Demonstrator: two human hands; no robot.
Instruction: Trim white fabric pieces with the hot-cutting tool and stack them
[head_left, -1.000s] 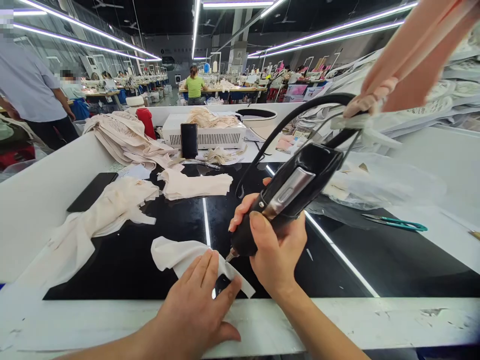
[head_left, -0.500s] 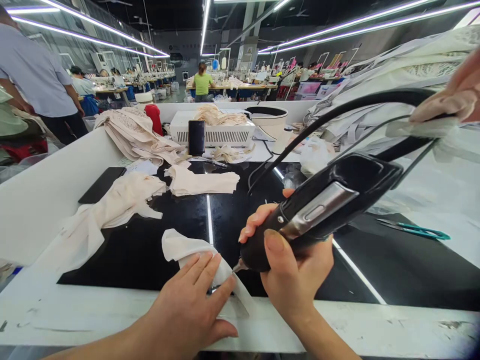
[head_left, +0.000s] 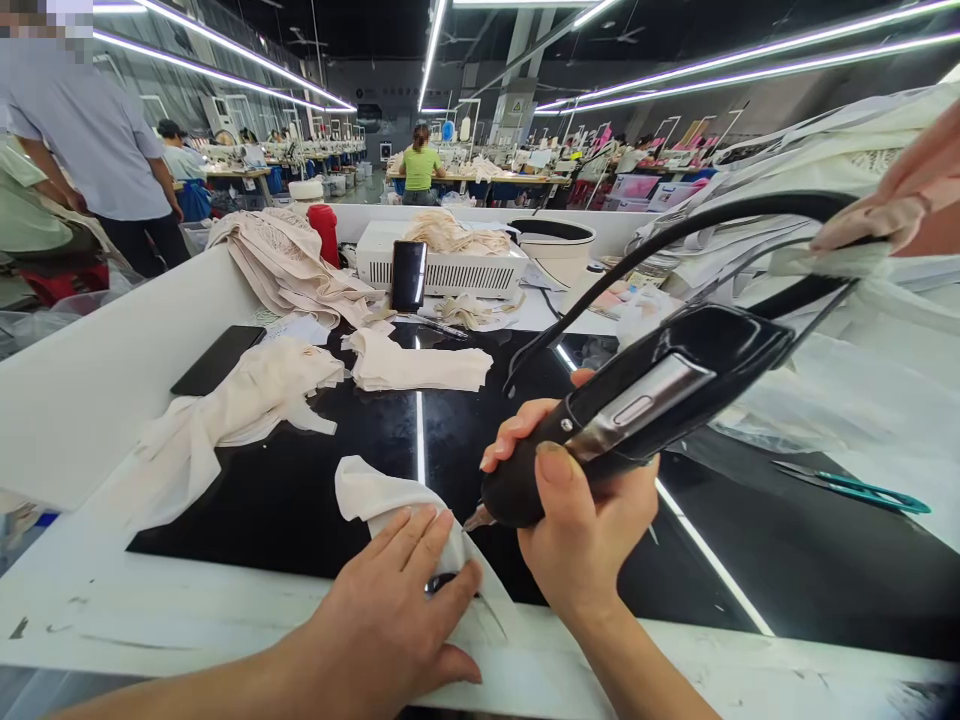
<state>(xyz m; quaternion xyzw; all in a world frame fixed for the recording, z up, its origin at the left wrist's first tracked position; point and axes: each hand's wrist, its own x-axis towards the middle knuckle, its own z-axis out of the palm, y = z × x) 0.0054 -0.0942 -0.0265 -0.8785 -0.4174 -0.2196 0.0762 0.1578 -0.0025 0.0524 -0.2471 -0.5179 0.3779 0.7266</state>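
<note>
My left hand (head_left: pixel 409 600) lies flat on a white fabric piece (head_left: pixel 379 490), fingers stretched out, pressing it against the black work surface near the front edge. A small dark shiny object (head_left: pixel 441 582) peeks out beside my left index finger; its kind is hidden. My right hand (head_left: pixel 585 530) is wrapped round a thick black handheld tool (head_left: pixel 645 400) with a silver side lever and a pointed metal tip (head_left: pixel 478 518). That tip is at the fabric's right edge, close to my left fingertips. A black cable (head_left: pixel 675 225) loops from the tool's rear end.
Cream fabric pieces (head_left: pixel 420 368) and a fabric pile (head_left: pixel 255 385) lie on the black board (head_left: pixel 315 520). Teal-handled snips (head_left: pixel 862 488) rest at right. A phone (head_left: pixel 409 275) leans on a white vented box (head_left: pixel 457 272). Pale cloth (head_left: pixel 862 235) is wrapped round the cable. People work behind.
The scene has shifted slightly to the right in view. The tool's tip has moved a little up along the fabric edge, and my left index finger has bent slightly away from it.
</note>
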